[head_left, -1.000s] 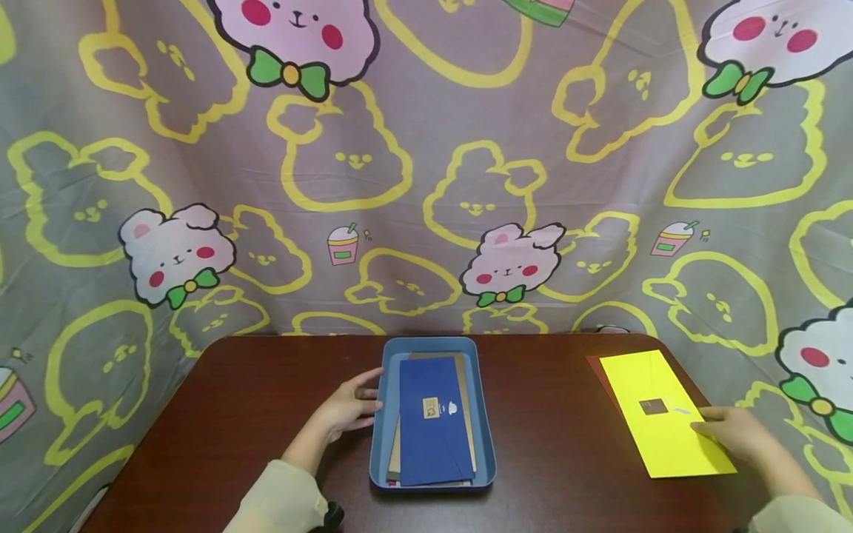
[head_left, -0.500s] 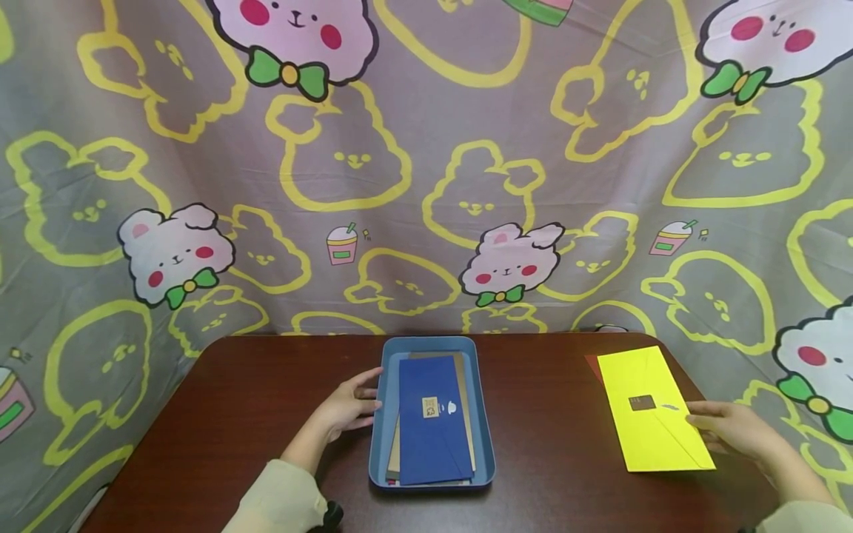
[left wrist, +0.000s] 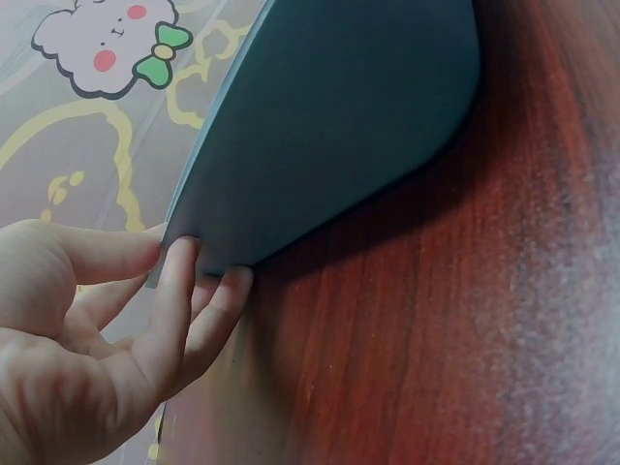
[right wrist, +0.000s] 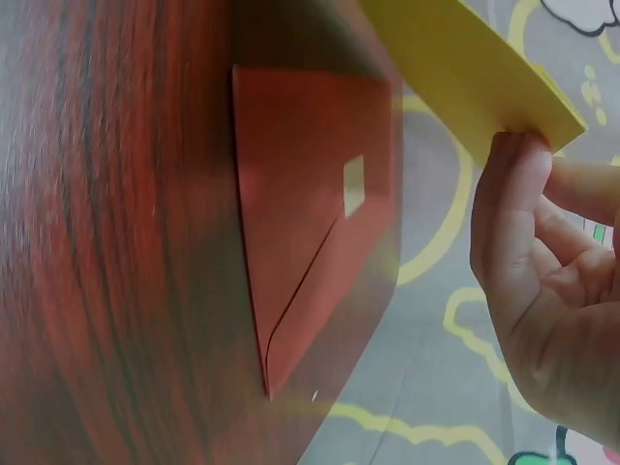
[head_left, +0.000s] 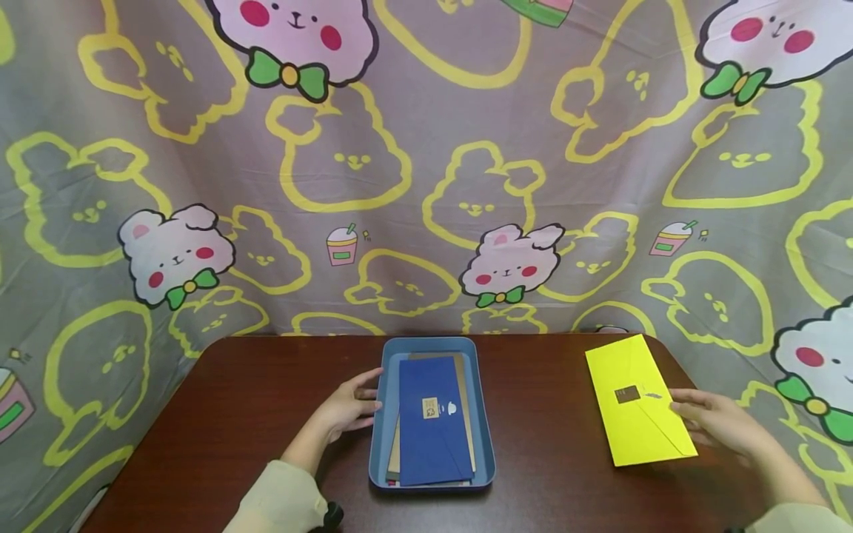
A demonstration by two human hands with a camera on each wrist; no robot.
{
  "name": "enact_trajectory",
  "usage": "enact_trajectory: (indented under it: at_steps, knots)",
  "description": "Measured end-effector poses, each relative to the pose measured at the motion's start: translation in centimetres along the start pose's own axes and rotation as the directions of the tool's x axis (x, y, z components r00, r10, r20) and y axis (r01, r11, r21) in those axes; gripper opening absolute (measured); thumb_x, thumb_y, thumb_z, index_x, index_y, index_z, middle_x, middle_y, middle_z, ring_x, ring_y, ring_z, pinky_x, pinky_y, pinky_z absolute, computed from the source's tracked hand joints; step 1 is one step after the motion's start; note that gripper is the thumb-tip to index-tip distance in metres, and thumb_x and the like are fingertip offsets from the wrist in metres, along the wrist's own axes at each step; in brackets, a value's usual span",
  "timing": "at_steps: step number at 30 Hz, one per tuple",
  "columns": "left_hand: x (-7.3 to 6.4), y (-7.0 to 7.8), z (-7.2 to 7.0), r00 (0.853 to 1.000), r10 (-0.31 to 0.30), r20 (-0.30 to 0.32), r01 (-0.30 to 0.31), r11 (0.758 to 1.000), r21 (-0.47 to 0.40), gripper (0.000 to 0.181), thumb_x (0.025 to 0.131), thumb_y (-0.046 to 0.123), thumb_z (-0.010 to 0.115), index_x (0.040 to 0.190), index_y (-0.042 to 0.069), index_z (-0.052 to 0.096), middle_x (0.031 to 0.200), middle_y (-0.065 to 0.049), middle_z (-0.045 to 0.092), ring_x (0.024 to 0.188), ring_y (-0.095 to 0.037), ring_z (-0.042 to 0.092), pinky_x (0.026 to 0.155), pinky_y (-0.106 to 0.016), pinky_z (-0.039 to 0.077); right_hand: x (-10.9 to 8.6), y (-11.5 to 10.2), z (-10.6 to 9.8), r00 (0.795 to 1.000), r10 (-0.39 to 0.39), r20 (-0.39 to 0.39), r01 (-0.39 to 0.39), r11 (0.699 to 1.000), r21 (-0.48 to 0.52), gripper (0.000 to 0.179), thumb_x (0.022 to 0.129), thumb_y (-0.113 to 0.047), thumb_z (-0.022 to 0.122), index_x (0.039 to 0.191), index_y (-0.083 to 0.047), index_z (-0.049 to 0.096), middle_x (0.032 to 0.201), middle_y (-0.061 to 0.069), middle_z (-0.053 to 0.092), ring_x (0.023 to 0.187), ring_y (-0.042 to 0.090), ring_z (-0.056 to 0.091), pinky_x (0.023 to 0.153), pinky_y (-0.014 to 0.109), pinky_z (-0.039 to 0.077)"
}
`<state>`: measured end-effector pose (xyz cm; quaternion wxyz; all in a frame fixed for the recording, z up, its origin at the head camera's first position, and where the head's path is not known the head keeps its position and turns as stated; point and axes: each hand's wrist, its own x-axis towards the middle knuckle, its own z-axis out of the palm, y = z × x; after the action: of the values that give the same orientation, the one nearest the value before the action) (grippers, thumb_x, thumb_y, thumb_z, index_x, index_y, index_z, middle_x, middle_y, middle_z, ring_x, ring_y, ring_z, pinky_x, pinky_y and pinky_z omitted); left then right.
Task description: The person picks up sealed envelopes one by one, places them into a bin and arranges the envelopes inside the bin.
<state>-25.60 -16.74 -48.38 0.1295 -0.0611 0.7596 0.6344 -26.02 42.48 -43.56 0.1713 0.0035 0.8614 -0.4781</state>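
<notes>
A yellow envelope [head_left: 636, 411] with a small dark brown label is pinched at its right edge by my right hand [head_left: 720, 422]. In the right wrist view it is raised above the table, and a red envelope [right wrist: 300, 165] with a pale label lies beneath; the head view hides the red one. My left hand [head_left: 348, 403] rests its fingertips against the left side of a blue tray [head_left: 489, 459]. Up close in the left wrist view, the fingertips [left wrist: 184, 254] touch the tray's outer wall and rim. Inside the tray, a dark blue envelope [head_left: 433, 444] lies on top of brown ones.
The dark brown wooden table [head_left: 546, 444] carries the tray at its middle. A grey cloth [head_left: 413, 111] printed with yellow outlines and white rabbit figures hangs behind it and along both sides.
The yellow envelope has moved left and slightly away from me with my right hand, and it now covers the red corner seen earlier. My left hand and the tray stay put.
</notes>
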Motion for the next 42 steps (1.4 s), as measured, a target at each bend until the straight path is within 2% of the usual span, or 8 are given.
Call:
enact_trajectory:
  at_steps: [6, 13, 23, 35, 42]
  knots:
    - [0.0, -0.1, -0.1, 1.0, -0.002, 0.001, 0.002, 1.0, -0.008, 0.065, 0.096, -0.009, 0.062, 0.155, 0.009, 0.044, 0.127, -0.023, 0.063, 0.095, -0.027, 0.069, 0.08, -0.045, 0.059, 0.1, -1.1, 1.2, 0.999, -0.033, 0.005, 0.032, 0.994, 0.104, 0.062, 0.11, -0.018, 0.047, 0.146, 0.026, 0.021, 0.123, 0.022, 0.065, 0.099, 0.021, 0.07, 0.083, 0.04, 0.059]
    - [0.0, 0.0, -0.1, 1.0, -0.003, 0.004, 0.003, 1.0, -0.012, 0.065, 0.096, -0.009, 0.061, 0.156, 0.009, 0.043, 0.129, -0.025, 0.061, 0.097, -0.027, 0.069, 0.082, -0.045, 0.059, 0.2, -2.9, 3.2, 0.998, -0.063, 0.013, 0.06, 0.989, 0.136, 0.063, 0.109, -0.019, 0.051, 0.146, 0.024, 0.024, 0.121, 0.017, 0.068, 0.098, 0.019, 0.071, 0.082, 0.037, 0.059]
    - [-0.1, -0.1, -0.1, 1.0, -0.003, 0.0, 0.003, 1.0, -0.005, 0.065, 0.096, -0.008, 0.062, 0.156, 0.01, 0.043, 0.129, -0.024, 0.061, 0.097, -0.027, 0.069, 0.082, -0.046, 0.059, 1.0, -4.7, 6.4, 0.98, -0.179, 0.091, 0.152, 0.957, 0.248, 0.062, 0.109, -0.016, 0.05, 0.15, 0.019, 0.02, 0.109, 0.002, 0.072, 0.093, 0.018, 0.072, 0.08, 0.033, 0.059]
    - [0.1, -0.1, -0.1, 1.0, -0.003, -0.003, 0.003, 1.0, -0.012, 0.065, 0.095, -0.009, 0.063, 0.155, 0.01, 0.044, 0.127, -0.023, 0.062, 0.096, -0.027, 0.069, 0.081, -0.046, 0.059, 2.2, -7.6, 10.6, 0.97, -0.219, 0.103, 0.181, 0.94, 0.291, 0.061, 0.105, -0.017, 0.059, 0.149, 0.015, 0.031, 0.111, 0.011, 0.073, 0.094, 0.023, 0.073, 0.08, 0.037, 0.06]
    - [0.1, 0.1, 0.0, 1.0, -0.004, -0.006, 0.004, 1.0, -0.002, 0.066, 0.096, -0.009, 0.063, 0.155, 0.01, 0.043, 0.126, -0.022, 0.063, 0.096, -0.027, 0.069, 0.082, -0.046, 0.059, 3.2, -8.8, 13.1, 0.957, -0.24, 0.161, 0.171, 0.92, 0.351, 0.059, 0.104, -0.015, 0.061, 0.146, 0.016, 0.034, 0.109, 0.01, 0.073, 0.093, 0.025, 0.073, 0.079, 0.037, 0.06]
